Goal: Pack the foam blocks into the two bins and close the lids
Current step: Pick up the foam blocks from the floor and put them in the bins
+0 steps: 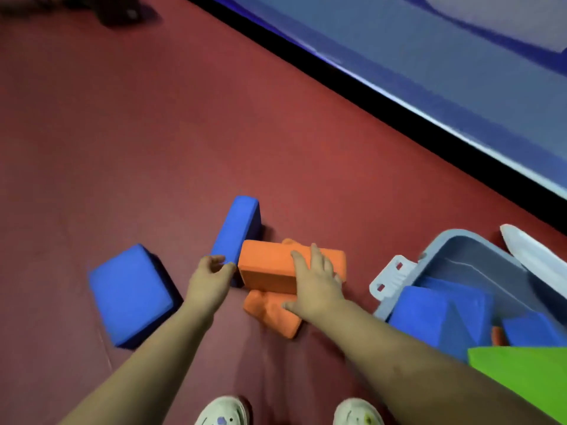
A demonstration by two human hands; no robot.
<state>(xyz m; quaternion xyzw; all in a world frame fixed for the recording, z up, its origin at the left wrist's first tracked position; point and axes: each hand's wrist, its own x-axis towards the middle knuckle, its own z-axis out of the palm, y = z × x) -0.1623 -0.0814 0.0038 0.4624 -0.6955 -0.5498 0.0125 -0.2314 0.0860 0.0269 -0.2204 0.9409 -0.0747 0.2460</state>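
Note:
An orange foam block (270, 265) lies on the red floor on top of other orange pieces (271, 317). My right hand (316, 280) rests flat on it, fingers spread over its top and near side. A tall blue block (237, 228) stands just left of it, and my left hand (211, 280) pinches its lower end. A large blue cube (130, 296) sits further left. At the right, an open grey bin (478, 259) holds several blue blocks (435, 314) and a bit of orange, with its white lid (534, 256) tipped back.
A green foam piece (521, 375) lies at the bottom right over the bin's near edge. The bin's latch (392, 277) sticks out toward the orange block. A black strip and blue wall panel (429, 87) run diagonally behind. My two shoes (224, 412) show at the bottom.

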